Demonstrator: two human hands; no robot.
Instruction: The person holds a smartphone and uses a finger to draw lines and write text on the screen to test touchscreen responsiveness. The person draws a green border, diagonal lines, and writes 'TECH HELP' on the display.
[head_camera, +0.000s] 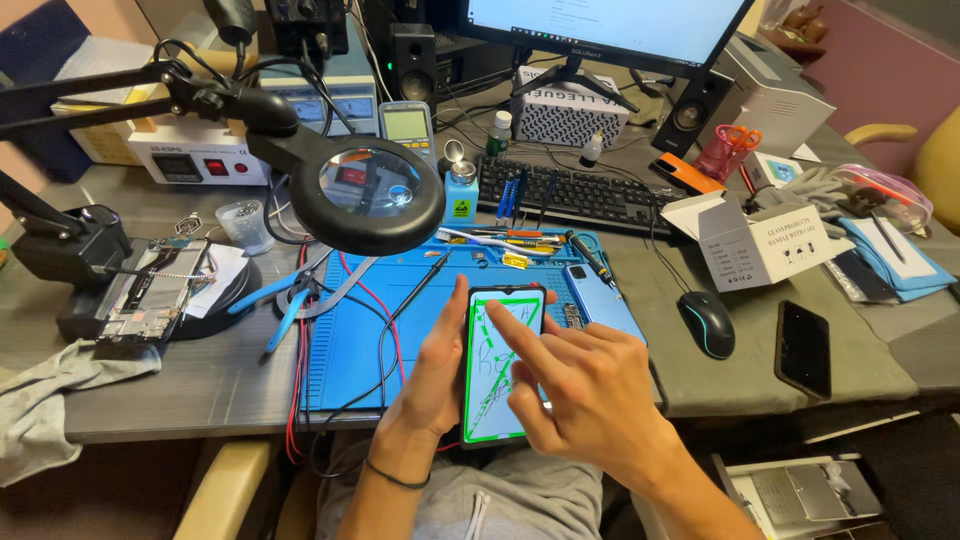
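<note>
Desk (180, 385) carries a phone-repair setup; order below runs big to small.

Monitor (600, 25) and black keyboard (575, 195) sit at the back, ring magnifier lamp (365, 190) hangs on its arm over the left side. Blue work mat (350, 350) lies in the centre, with red and black probe leads (385, 320) running across it.

Opened phone chassis (150, 290) sits on a stand at far left, internals exposed, nobody touching it. Second phone, light blue back (600, 300), lies face down on the mat just beside the held one. Dark phone (802, 348) lies on the right, past the mouse (708, 325).

Smartphone (497, 385) is held over the mat's near edge, above the person's lap. Screen is lit, white, with green traced lines along the border and diagonals.

Left hand (435, 375) grips the phone by its left edge, thumb up along the side. Right hand (590, 390) holds nothing: index finger extended, tip on the upper screen, other fingers curled.

Judgement: phone looks assembled and powered, touch trace is mid-way. Border and diagonals covered, most of the screen area blank. Screwdrivers (515, 195) lie unused.
</note>
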